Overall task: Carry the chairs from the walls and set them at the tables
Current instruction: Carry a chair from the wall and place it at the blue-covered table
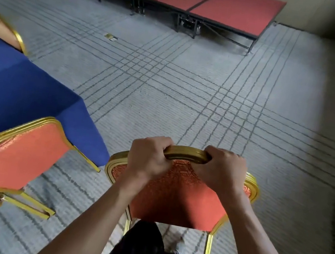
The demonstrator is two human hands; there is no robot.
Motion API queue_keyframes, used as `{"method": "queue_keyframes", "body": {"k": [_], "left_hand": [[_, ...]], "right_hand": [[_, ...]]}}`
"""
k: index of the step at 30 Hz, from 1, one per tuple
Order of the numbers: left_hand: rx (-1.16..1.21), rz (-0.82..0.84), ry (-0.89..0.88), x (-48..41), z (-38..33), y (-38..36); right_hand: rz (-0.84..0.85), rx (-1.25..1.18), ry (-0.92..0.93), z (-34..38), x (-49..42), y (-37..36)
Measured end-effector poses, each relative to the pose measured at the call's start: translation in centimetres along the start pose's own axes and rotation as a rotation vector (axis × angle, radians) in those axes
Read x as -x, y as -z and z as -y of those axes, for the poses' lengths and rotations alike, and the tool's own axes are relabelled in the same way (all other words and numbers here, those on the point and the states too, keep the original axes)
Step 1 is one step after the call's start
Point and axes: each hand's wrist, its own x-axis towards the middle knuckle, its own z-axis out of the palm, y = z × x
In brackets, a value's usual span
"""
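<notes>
Centre padded metal-frame chair [178,196]: orange-red fabric with woven ornament, gold frame.
Neighbour padded chair [16,154]: orange-red, gold rim.
Cloth-covered table [15,93]: plain deep blue.
Carpet floor [189,91]: pale grey, dark crossing lines.
Low stage platform [234,8]: red top, black frame.

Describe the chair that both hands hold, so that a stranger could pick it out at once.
Start at the blue table on the left. Right of its near corner, at bottom centre, is a red chair with a gold frame. Unlike the twin chair at the table, its top rail is gripped by the left hand and right hand.
</notes>
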Motion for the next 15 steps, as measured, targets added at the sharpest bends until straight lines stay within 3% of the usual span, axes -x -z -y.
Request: {"method": "queue_keyframes", "body": {"k": [5,15], "left_hand": [[-0.015,-0.03,0.083,-10.3,3.5,-2.8],[-0.032,-0.036,0.188,-31.8,13.5,-7.4]], "right_hand": [[-0.013,0.02,0.088,-0.6,-11.8,-5.3],[0.175,0.025,0.103,1.1,-35.4,-17.1]]}}
